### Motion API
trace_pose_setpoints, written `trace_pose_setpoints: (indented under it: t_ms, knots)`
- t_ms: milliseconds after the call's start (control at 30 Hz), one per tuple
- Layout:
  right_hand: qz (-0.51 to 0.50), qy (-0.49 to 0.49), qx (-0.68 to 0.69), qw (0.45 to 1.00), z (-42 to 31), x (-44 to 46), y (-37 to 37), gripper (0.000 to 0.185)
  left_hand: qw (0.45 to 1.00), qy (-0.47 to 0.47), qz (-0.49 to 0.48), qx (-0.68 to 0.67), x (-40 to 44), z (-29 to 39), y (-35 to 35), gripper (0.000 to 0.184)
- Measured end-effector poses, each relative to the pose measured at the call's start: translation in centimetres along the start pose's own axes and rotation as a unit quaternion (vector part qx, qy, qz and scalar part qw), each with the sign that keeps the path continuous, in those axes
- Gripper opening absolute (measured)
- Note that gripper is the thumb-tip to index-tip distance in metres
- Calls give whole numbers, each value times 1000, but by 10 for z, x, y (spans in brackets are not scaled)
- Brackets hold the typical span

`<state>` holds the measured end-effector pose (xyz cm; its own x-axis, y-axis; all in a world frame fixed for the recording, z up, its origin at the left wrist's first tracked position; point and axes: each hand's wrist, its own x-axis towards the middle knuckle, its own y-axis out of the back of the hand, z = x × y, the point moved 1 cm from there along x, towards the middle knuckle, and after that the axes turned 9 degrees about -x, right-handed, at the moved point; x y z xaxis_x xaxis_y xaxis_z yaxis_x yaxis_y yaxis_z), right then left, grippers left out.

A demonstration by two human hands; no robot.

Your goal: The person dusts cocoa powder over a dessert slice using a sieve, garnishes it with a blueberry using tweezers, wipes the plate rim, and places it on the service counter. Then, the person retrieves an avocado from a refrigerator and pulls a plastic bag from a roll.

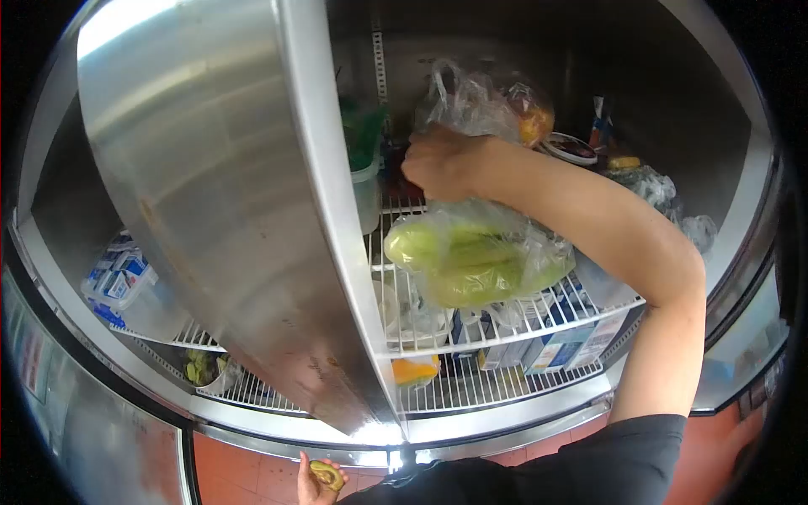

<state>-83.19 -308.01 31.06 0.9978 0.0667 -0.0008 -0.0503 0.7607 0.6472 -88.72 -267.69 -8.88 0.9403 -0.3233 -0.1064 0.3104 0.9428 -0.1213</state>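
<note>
My right hand point(442, 164) reaches over the upper wire shelf inside a refrigerator. Its fingers are curled together, and what they hold, if anything, is hidden. Just below it lies a clear plastic bag of pale green vegetables point(480, 261). Behind it are a knotted clear bag point(475, 105) and a bag with orange and red produce point(532, 114). A green-lidded container point(364, 181) stands to its left. Low in the view, my left hand point(316, 482) holds a cut avocado half point(326, 475), its flesh side showing.
A steel centre panel point(219, 194) divides the refrigerator. A round lidded tub point(571, 149) and more bags point(648, 185) sit at the right. Cartons point(560, 345) and an orange item point(416, 369) are lower down. Packaged cartons point(122, 273) stand in the left compartment.
</note>
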Motion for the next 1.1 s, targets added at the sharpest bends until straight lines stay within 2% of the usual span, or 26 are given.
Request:
trace_pose_setpoints:
  t_ms: [33, 67, 100, 167, 200, 267, 300, 367, 400, 433, 500, 533, 600, 633, 700, 733, 767, 833, 900, 967, 1033, 1100]
  knots:
    - [91, 14, 35, 995, 8, -9, -15, 16, 999, -11, 36, -22, 0, 4, -4, 48]
    - [181, 29, 68, 981, 12, -15, -23, 18, 944, 183, 123, -244, 21, -14, 15, 49]
    - [178, 30, 69, 981, 12, -21, -20, 18, 797, 359, 201, -441, 28, -18, 20, 50]
    - [241, -53, 27, 969, 11, -34, -7, 23, 814, 343, 175, -434, 28, -18, 16, 44]
    - [239, -51, 27, 969, 6, -45, 5, 23, 832, 325, 146, -425, 31, -10, 9, 40]
    - [106, -99, 114, 983, -12, -68, 20, 41, 862, 291, 88, -406, 38, 7, -9, 46]
    - [102, -95, 114, 984, -25, -79, 16, 41, 874, 273, 59, -397, 40, 14, -16, 53]
    - [141, -55, 157, 976, -43, -97, 6, 66, 861, 283, 35, -422, 40, 19, -15, 52]
    - [140, -48, 157, 976, -46, -94, 5, 66, 863, 285, -7, -418, 48, 9, -8, 51]
    - [112, -42, 186, 975, -49, -89, 4, 72, 864, 287, -49, -411, 47, 2, -4, 49]
    - [86, -37, 217, 972, -61, -84, 17, 80, 872, 293, -61, -386, 45, 14, -9, 49]
    - [80, -41, 280, 956, -69, -83, 28, 80, 882, 305, -70, -351, 43, 18, -18, 49]
    - [93, -7, 290, 952, -66, -85, 19, 74, 898, 307, -91, -304, 43, 21, -23, 49]
    - [99, 11, 296, 950, -64, -86, 14, 71, 885, 317, -101, -326, 45, 12, -19, 49]
    - [80, 22, 271, 959, -64, -100, 3, 59, 865, 307, -136, -373, 44, -4, -10, 49]
    - [105, 42, 209, 971, -72, -110, 2, 49, 862, 311, -136, -376, 44, -10, -6, 49]
    - [101, 47, 209, 972, -75, -116, 2, 49, 867, 303, -122, -376, 42, -9, -3, 49]
    - [192, 55, 296, 934, -81, -124, 4, 47, 873, 291, -80, -383, 33, -6, 5, 50]
    - [200, 45, 289, 935, -87, -125, 2, 43, 878, 268, -51, -393, 28, 9, 9, 52]
    - [256, 17, 283, 924, -95, -128, -3, 41, 890, 258, -38, -374, 23, 26, 12, 56]
    - [307, -6, 256, 917, -107, -141, -2, 40, 921, 212, -71, -319, 22, 38, 12, 56]
    - [362, -41, 197, 910, -133, -171, 1, 38, 919, 241, -154, -271, 23, 34, 13, 54]
